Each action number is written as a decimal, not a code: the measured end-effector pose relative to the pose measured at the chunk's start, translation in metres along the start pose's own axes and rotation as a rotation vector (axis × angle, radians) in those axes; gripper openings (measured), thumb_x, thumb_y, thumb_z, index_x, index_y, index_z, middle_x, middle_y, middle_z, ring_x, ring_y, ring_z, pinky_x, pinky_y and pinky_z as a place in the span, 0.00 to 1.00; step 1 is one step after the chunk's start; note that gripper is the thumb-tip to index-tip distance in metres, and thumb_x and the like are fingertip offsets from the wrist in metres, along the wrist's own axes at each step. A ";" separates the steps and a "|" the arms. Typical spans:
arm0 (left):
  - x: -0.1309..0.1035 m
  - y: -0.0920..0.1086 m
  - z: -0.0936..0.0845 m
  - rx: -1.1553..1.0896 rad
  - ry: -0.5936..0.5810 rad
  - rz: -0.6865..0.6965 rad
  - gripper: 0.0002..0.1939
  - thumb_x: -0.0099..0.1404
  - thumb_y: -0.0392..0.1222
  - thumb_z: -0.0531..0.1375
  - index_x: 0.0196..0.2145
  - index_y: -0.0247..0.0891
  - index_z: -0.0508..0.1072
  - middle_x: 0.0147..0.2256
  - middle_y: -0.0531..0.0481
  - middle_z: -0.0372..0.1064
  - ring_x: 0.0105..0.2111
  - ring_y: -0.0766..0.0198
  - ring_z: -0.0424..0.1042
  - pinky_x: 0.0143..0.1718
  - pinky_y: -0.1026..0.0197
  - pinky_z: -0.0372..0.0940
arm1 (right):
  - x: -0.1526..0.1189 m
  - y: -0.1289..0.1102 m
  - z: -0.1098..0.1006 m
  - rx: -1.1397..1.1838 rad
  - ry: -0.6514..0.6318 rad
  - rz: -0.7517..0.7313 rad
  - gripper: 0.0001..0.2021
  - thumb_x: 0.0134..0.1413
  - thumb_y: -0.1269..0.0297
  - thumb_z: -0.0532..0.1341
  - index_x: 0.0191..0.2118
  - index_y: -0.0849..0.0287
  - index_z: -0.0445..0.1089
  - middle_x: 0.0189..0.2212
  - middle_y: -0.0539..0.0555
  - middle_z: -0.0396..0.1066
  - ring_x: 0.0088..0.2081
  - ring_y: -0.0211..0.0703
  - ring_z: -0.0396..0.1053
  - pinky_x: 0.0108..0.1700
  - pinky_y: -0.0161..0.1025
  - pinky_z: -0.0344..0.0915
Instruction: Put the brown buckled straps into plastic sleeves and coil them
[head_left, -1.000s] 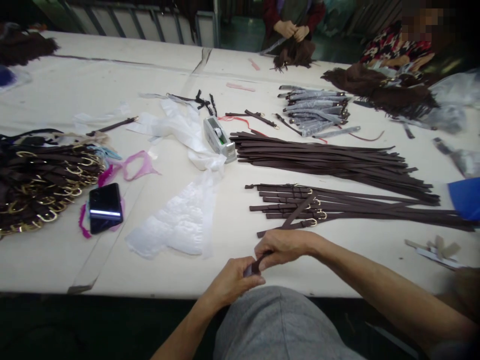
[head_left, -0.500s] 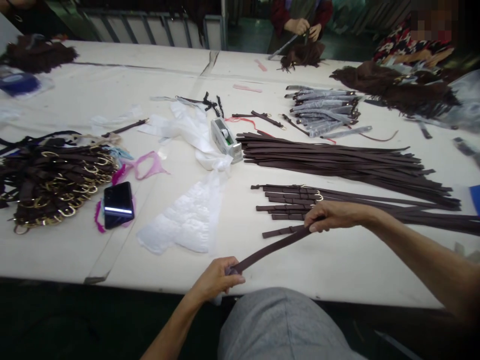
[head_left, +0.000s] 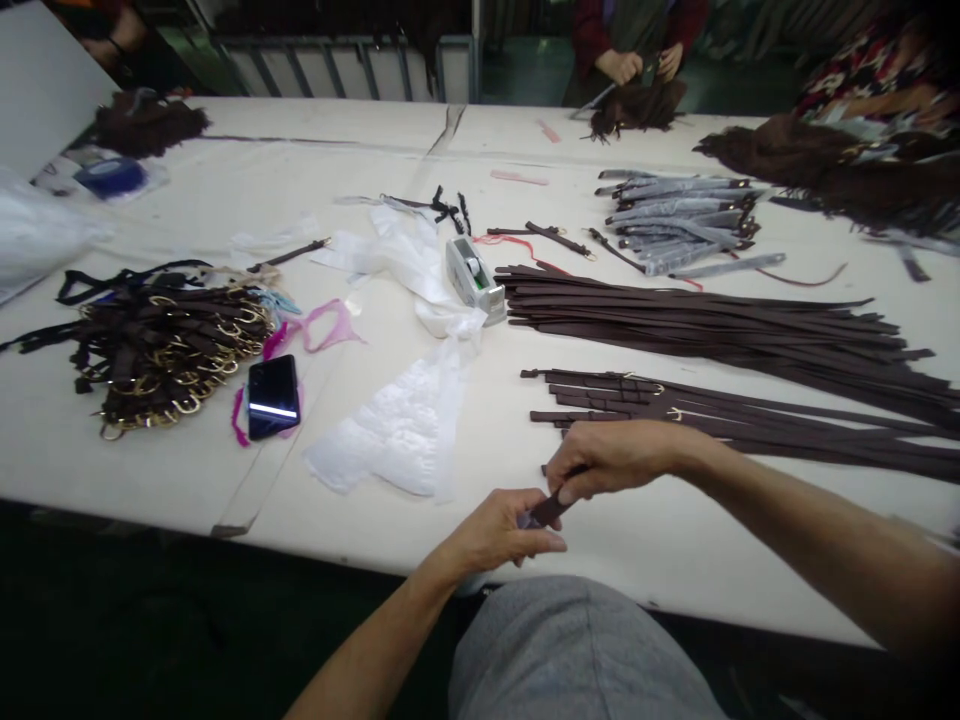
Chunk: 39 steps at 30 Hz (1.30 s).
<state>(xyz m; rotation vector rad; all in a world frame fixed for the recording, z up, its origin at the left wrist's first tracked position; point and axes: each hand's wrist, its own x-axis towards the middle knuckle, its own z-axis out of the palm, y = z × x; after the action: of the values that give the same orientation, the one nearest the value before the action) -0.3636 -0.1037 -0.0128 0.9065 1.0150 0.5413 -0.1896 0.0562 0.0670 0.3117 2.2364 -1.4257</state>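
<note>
Hands have come back together at the near counter (head_left: pixel 675 560) edge: half a second ago the dark brown strap (head_left: pixel 547 510) stretched between them. Now left hand (head_left: pixel 499 528) and right hand (head_left: pixel 611 458) fingers pinch its short end, just near the buckled strap row (head_left: pixel 720 415).

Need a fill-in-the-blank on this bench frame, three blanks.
1. Both hands, left hand and right hand, pinch one dark ____.
2. The phone lies just right of a heap of straps with gold ____.
3. The tape dispenser sits at the left end of the long strap pile, partly on white ____.

Missing words: strap; buckles; plastic
</note>
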 end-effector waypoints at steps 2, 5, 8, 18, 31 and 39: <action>0.002 0.003 0.002 0.005 0.036 0.021 0.13 0.54 0.47 0.60 0.31 0.33 0.69 0.18 0.58 0.57 0.17 0.74 0.56 0.17 0.71 0.54 | 0.004 -0.003 -0.001 -0.067 0.013 0.021 0.10 0.53 0.63 0.56 0.34 0.62 0.72 0.21 0.48 0.65 0.22 0.32 0.58 0.24 0.29 0.53; -0.001 0.001 -0.002 0.037 0.127 -0.005 0.13 0.56 0.48 0.58 0.30 0.34 0.68 0.16 0.60 0.55 0.15 0.75 0.53 0.15 0.72 0.51 | -0.009 0.003 -0.010 -0.111 0.106 0.137 0.11 0.52 0.61 0.56 0.34 0.61 0.72 0.22 0.49 0.65 0.23 0.33 0.58 0.25 0.30 0.54; 0.000 0.000 -0.004 0.023 0.136 -0.009 0.12 0.55 0.47 0.60 0.30 0.34 0.68 0.17 0.59 0.56 0.15 0.75 0.54 0.15 0.72 0.53 | -0.014 0.007 -0.013 -0.091 0.119 0.131 0.11 0.53 0.61 0.56 0.34 0.61 0.72 0.23 0.49 0.66 0.24 0.34 0.59 0.26 0.30 0.54; 0.007 0.010 -0.001 0.020 0.126 0.046 0.13 0.55 0.47 0.60 0.29 0.33 0.68 0.16 0.59 0.57 0.15 0.75 0.55 0.14 0.72 0.54 | -0.009 0.006 -0.010 0.044 0.154 0.078 0.12 0.52 0.59 0.58 0.36 0.63 0.71 0.23 0.49 0.65 0.24 0.33 0.59 0.25 0.30 0.54; 0.010 0.036 -0.015 -0.127 0.550 0.324 0.18 0.60 0.49 0.57 0.46 0.41 0.62 0.17 0.62 0.57 0.12 0.76 0.55 0.13 0.73 0.53 | 0.062 0.007 0.052 0.491 1.082 -0.031 0.16 0.51 0.56 0.58 0.44 0.59 0.65 0.34 0.54 0.69 0.36 0.40 0.67 0.40 0.38 0.63; 0.018 0.097 -0.047 -0.264 0.726 0.546 0.17 0.59 0.58 0.54 0.31 0.39 0.61 0.17 0.59 0.62 0.12 0.71 0.61 0.12 0.71 0.54 | 0.125 -0.034 0.113 0.983 1.002 -0.154 0.15 0.56 0.51 0.53 0.28 0.59 0.59 0.20 0.45 0.58 0.22 0.31 0.56 0.24 0.29 0.57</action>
<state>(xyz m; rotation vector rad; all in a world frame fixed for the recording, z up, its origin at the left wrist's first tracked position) -0.3961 -0.0198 0.0491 0.7514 1.2943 1.5054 -0.2825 -0.0670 -0.0078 1.4478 1.9438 -2.8222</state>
